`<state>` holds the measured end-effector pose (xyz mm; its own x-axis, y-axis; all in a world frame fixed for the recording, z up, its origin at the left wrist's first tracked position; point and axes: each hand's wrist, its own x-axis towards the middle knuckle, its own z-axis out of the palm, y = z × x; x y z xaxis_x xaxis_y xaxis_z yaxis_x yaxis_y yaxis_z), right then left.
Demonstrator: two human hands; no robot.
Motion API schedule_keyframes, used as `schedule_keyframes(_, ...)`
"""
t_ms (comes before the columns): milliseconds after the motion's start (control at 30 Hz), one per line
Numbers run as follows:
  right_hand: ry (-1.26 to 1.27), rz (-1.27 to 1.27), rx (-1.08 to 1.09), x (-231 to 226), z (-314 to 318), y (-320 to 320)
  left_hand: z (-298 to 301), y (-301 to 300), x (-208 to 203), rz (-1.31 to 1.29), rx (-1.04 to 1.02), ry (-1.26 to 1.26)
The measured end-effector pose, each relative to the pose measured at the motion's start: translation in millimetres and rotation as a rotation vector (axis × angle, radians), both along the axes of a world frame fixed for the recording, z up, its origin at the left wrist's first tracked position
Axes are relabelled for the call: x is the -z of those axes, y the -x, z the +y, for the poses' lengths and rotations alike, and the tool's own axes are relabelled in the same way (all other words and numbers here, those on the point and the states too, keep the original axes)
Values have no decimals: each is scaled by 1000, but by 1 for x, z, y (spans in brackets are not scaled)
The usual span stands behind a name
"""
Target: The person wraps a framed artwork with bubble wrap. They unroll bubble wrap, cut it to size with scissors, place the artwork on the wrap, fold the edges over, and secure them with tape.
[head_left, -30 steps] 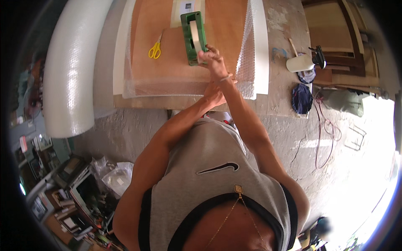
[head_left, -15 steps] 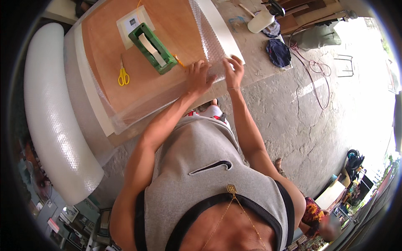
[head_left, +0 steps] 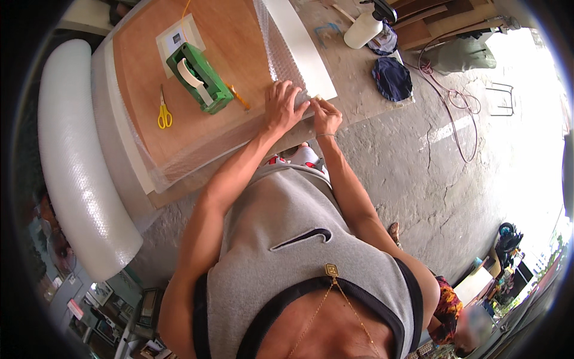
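Note:
A flat brown wooden panel lies on the table with clear bubble wrap folded over its edges. My left hand rests on the wrapped near-right corner, fingers spread and thumb pointing right. Beside it, my right hand is closed in a pinch at that corner; a small pale bit shows at its fingertips, too small to name. A green tape dispenser with a roll of whitish tape stands on the panel. Yellow-handled scissors and an orange pencil-like stick lie near it.
A big roll of bubble wrap stands along the left. White board sticks out under the panel. A spray bottle and dark cloth cap are at the right of the table. A hose lies on the floor; another person is behind.
My right hand has drawn in closer to the left, its fingers curling into a tighter pinch. The panel and the things on it appear slightly farther left in view.

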<state>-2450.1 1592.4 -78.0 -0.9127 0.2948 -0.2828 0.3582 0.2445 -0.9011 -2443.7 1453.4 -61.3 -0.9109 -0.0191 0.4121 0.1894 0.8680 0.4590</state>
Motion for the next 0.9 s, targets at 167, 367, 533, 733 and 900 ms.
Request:
schedule_keyframes(167, -38, -83, -282, -19, 29, 26, 5, 3, 3, 19, -46, -11)
schedule_keyframes(367, -32, -104, -528, -5, 37, 46, 7, 6, -2, -33, -48, -35)
schedule_keyframes(533, -59, -113, -482, 6, 34, 48, 9, 7, -7, -67, -70, 38)
schedule_keyframes(733, -207, -17, -455, 16, 27, 45, 12, 9, -10, -107, -108, 60)
schedule_keyframes(900, -186, 44, -417, 28, 26, 40, 12, 7, -10, -175, -109, 48)
